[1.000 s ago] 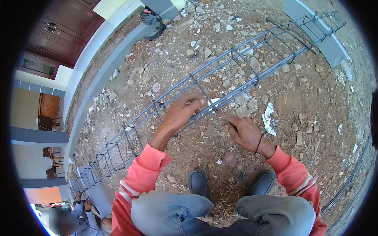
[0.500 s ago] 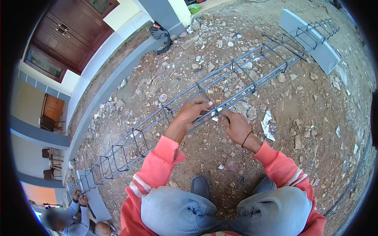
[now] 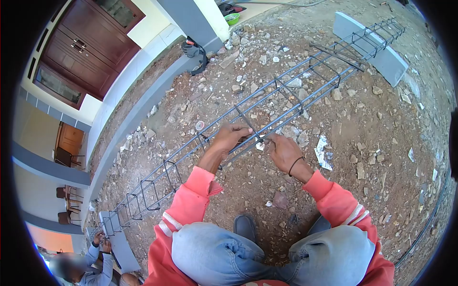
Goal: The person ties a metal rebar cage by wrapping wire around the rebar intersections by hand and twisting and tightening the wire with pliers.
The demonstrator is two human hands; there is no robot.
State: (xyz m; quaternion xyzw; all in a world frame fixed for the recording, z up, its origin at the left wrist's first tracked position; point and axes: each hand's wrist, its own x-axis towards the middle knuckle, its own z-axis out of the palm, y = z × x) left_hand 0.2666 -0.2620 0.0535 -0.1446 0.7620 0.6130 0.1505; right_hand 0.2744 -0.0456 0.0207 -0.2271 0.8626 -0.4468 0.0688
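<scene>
A long rebar cage [image 3: 281, 85], made of parallel steel bars with square stirrups along it, runs diagonally in front of me above the ground. My left hand [image 3: 231, 139] is closed on its bars just left of a stirrup, thumb and fingers bent round the steel. At that stirrup's near corner is my right hand [image 3: 285, 153], its thumb and forefinger pinched together. Whatever lies in that pinch is too small to make out. A dark cord circles my right wrist.
Grey slabs [image 3: 398, 70] stand under the cage at both ends. At lower left a co-worker's hands [image 3: 102, 243] touch the cage's far end. Stones and rubble cover the ground. Gloves [image 3: 192, 50] lie on the low kerb by the pillar, and a green basin [image 3: 232, 19] sits behind.
My right hand has shifted slightly, its fingers still at the stirrup corner. My left hand keeps its place on the bars. The whole view has tilted a little.
</scene>
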